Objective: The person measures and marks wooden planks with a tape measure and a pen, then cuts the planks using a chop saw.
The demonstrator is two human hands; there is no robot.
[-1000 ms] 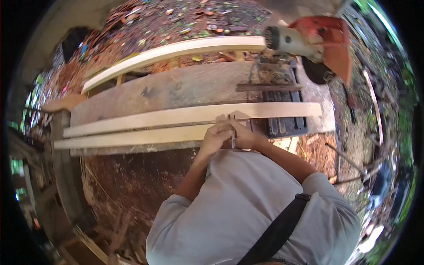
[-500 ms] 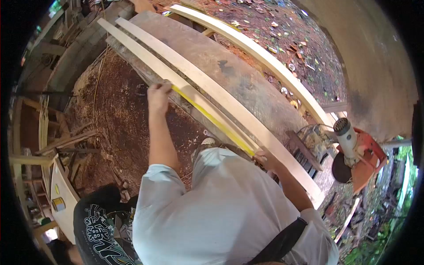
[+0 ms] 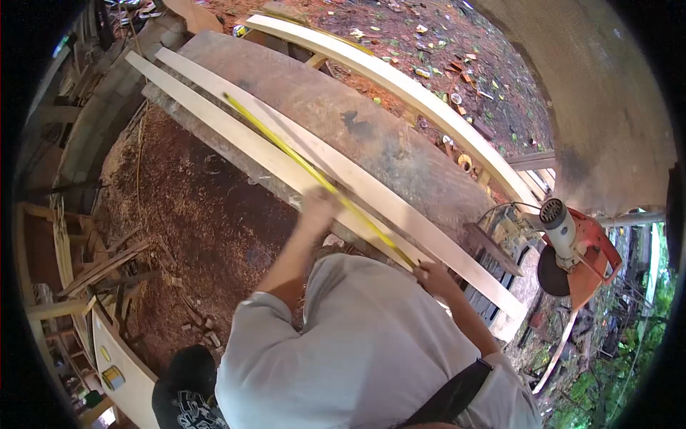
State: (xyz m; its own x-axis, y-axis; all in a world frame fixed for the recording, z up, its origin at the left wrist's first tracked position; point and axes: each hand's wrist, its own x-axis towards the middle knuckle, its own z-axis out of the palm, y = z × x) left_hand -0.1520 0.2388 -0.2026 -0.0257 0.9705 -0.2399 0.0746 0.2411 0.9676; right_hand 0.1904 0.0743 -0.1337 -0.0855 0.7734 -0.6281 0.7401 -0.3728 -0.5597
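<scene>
A yellow tape measure (image 3: 271, 139) stretches diagonally above two long pale wooden strips. Its far end rises over the gap between the near strip (image 3: 207, 96) and the far strip (image 3: 371, 182). My right hand (image 3: 433, 277) is closed around the tape's near end, at the right end of the near strip; the case, if there, is hidden. Over the near strip's edge, my left hand (image 3: 319, 207) is beside or against the blade. Motion smears its fingers, so its grip does not show.
The strips lie on a worn wooden bench (image 3: 286, 79). A red and grey power saw (image 3: 564, 229) with a round disc stands at the right. Beyond the bench runs another pale beam (image 3: 400, 75). Someone in a black printed shirt (image 3: 189, 400) is at lower left, near sawdust-covered ground (image 3: 186, 200).
My left hand has left its place farther along the near strip and moved right, toward my right hand. More of the tape's far end now shows, free above the strips.
</scene>
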